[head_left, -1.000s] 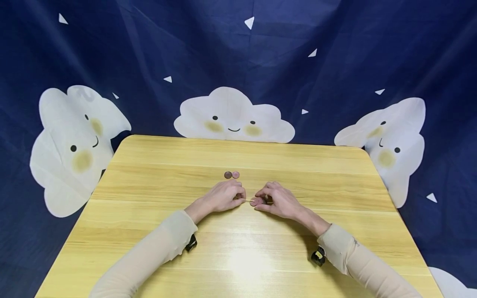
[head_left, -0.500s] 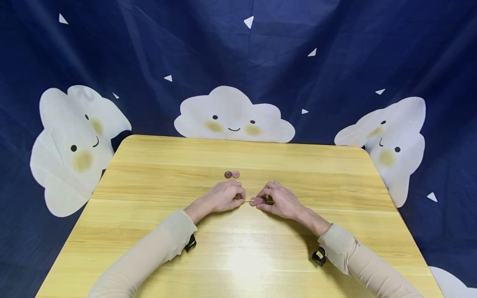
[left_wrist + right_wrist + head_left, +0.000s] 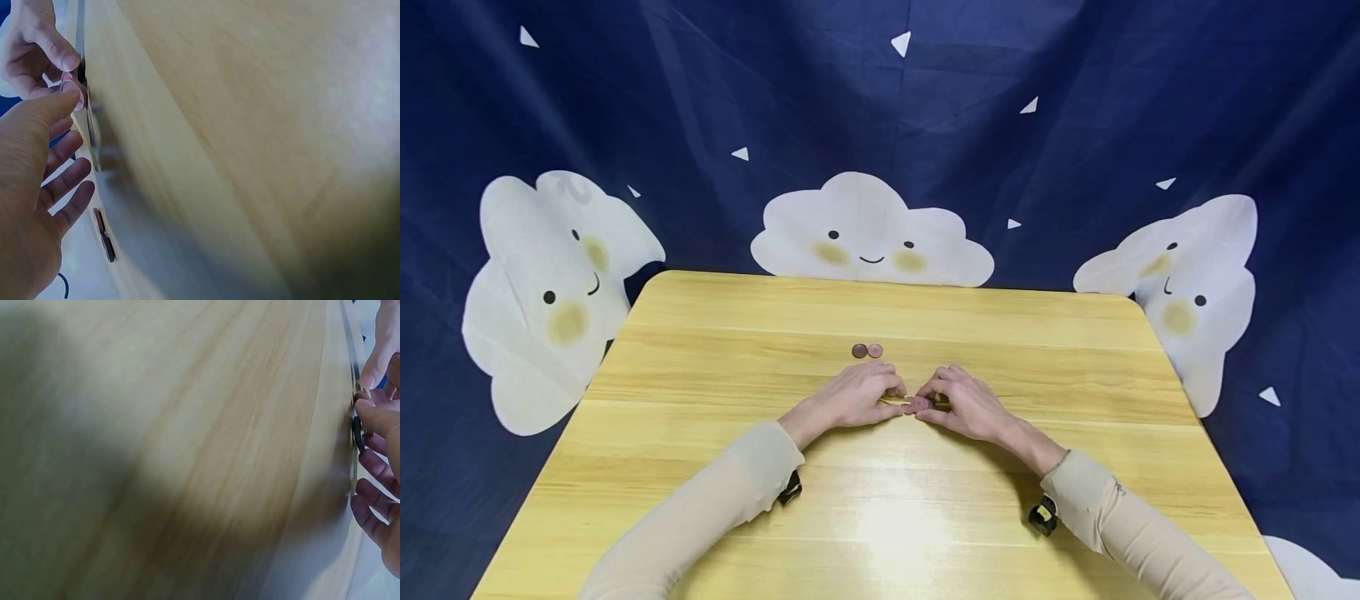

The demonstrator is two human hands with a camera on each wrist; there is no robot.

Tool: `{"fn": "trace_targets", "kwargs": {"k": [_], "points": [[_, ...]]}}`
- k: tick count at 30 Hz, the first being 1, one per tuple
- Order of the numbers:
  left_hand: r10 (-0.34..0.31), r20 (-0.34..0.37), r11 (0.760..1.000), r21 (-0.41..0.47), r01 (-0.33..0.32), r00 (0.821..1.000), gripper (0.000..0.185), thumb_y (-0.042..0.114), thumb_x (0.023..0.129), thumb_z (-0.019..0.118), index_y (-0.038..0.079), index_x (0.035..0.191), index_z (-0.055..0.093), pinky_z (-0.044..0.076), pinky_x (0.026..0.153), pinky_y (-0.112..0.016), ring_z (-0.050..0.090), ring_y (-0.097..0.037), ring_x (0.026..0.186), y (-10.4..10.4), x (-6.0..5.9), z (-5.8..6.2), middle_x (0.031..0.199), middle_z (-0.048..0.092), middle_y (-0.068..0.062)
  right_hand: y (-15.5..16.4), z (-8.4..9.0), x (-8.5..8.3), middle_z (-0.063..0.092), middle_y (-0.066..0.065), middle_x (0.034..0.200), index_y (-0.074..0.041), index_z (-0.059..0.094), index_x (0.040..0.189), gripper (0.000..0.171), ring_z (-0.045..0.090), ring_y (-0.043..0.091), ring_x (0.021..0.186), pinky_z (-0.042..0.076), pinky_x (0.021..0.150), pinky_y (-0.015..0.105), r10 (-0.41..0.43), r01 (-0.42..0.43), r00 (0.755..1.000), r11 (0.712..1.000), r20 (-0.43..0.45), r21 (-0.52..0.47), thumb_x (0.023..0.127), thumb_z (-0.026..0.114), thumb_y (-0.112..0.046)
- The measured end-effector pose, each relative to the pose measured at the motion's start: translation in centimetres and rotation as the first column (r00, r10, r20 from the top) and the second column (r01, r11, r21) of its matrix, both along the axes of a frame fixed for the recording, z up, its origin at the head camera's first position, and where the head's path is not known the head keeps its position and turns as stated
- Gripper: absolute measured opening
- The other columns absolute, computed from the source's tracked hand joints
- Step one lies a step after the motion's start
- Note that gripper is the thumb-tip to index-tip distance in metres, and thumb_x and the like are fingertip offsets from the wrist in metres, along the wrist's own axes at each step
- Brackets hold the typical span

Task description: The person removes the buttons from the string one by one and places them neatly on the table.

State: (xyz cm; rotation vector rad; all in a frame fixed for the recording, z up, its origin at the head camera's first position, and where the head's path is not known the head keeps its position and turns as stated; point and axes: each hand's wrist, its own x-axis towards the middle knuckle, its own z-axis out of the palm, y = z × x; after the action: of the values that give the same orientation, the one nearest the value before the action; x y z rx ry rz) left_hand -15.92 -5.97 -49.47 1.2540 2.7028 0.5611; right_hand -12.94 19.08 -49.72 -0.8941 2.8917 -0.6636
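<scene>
Near the middle of the table, my left hand (image 3: 856,398) and right hand (image 3: 966,406) meet at a small row of round buttons. Thumb and finger of the right hand pinch the pink buttons (image 3: 917,405). A black button (image 3: 357,433) shows just under the right fingers in the right wrist view. On the left, my thumb and index finger take the edge of a pink button (image 3: 79,100), the other fingers spread loosely. Pale yellow cord (image 3: 891,402) runs at the row's left side, and more cord (image 3: 355,470) trails below the right fingers. The fingers partly hide the buttons.
Beyond the left hand, a dark brown button (image 3: 860,351) and a pink button (image 3: 876,351) lie side by side on the wooden table (image 3: 737,517). A dark blue curtain (image 3: 880,100) with clouds hangs behind the far edge.
My left hand has moved a little right, from the cord up to the leftmost pink button, its thumb and finger now at the edge. The right hand stays nearly still.
</scene>
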Motion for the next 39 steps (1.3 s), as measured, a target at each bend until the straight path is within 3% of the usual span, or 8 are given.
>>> {"fn": "trace_targets", "kwargs": {"k": [17, 26, 39], "points": [[0.005, -0.010, 0.999, -0.048, -0.006, 1.000, 0.038, 0.054, 0.090, 0.079, 0.023, 0.112, 0.077, 0.054, 0.088, -0.028, 0.060, -0.010, 0.098, 1.2, 0.1, -0.2, 0.111, 0.071, 0.007, 0.1, -0.1, 0.1, 0.068, -0.010, 0.100, -0.027, 0.080, 0.109, 0.023, 0.053, 0.009, 0.090, 0.043, 0.070, 0.023, -0.003, 0.003, 1.000, 1.000, 0.002, -0.013, 0.091, 0.082, -0.041], [0.014, -0.046, 0.999, -0.028, -0.016, 0.999, 0.027, 0.045, 0.089, 0.081, 0.024, 0.106, 0.078, 0.050, 0.079, -0.026, 0.056, -0.009, 0.090, 1.3, 0.4, -0.2, 0.100, 0.069, 0.008, 0.1, -0.1, 0.1, 0.069, -0.009, 0.100, -0.027, 0.080, 0.109, 0.023, 0.053, 0.010, 0.090, 0.043, 0.070, 0.022, -0.005, 0.005, 1.000, 1.000, 0.001, -0.022, 0.090, 0.083, -0.041], [0.029, -0.039, 1.000, -0.005, -0.029, 0.999, 0.024, 0.046, 0.093, 0.077, 0.026, 0.106, 0.078, 0.054, 0.085, -0.029, 0.062, -0.009, 0.096, 0.6, 0.4, -0.4, 0.105, 0.072, 0.008, 0.4, -0.2, 0.1, 0.069, -0.008, 0.100, -0.027, 0.079, 0.109, 0.024, 0.054, 0.009, 0.089, 0.044, 0.071, 0.022, -0.002, 0.002, 1.000, 1.000, -0.010, -0.017, 0.091, 0.082, -0.041]]}}
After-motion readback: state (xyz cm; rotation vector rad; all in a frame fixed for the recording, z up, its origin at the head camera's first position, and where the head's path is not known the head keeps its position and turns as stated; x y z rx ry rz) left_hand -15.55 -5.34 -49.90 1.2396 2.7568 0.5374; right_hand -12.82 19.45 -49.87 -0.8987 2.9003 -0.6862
